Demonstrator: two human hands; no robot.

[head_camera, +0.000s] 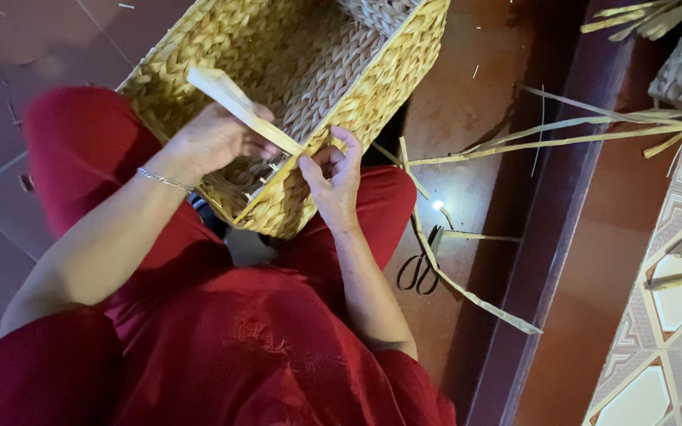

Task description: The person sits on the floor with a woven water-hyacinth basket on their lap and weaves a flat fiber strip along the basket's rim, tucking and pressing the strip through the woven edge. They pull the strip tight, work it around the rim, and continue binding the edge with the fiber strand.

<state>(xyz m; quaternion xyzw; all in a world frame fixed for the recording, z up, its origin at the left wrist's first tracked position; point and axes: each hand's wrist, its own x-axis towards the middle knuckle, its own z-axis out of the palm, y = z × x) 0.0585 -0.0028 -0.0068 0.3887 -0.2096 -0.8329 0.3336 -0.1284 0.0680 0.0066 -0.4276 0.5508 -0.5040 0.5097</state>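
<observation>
My basket [333, 71] runs off the top edge, so its far end is cut off, and its near corner rests between my knees on my red trousers [222, 331]. My left hand [215, 138] is closed on a flat pale straw strip [234, 102]; the fingertips are hidden inside the rim. My right hand [333, 177] pinches the strip's lower end at the basket's edge. Scissors [420, 268] lie on the dark floor [467, 118], partly under loose straw [562, 138]. No labels show anywhere.
</observation>
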